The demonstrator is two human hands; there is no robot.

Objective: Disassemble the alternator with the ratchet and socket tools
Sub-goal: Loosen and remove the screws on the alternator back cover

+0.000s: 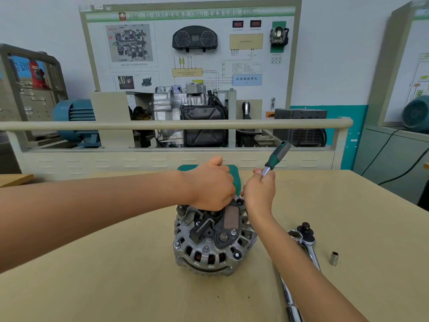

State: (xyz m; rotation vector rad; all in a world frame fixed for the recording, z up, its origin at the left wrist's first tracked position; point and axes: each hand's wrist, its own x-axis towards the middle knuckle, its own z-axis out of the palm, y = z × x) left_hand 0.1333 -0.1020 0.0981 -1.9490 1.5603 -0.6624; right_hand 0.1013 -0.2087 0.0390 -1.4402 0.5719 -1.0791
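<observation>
On the bench, middle: alternator (214, 238) sits on the tan table (104, 263), back end facing up, cover already off so the black and brown parts show.
Step in hand: by my reading, loosening a fastener at the far edge of the alternator's back end; the fastener itself is hidden under the hands.
Left hand (212, 185): curled into a fist and resting on the far top of the alternator, seemingly steadying it; whether the fingers pinch anything beneath I cannot tell.
Right hand (260, 190): wrapped tight round the metal shaft of a green-handled driver (277, 156), whose handle leans up and away to the right; its tip is out of sight below the hand.
Next move: likely calls for turning the driver while the left hand keeps the body from spinning, pressing straight down so the tip does not slip.
Spare tools: a long ratchet (306, 242) lies on the table just right of the right forearm, with a small loose socket (333, 258) standing near it.
Behind the hands: a green pad (233, 169), partly covered.
</observation>
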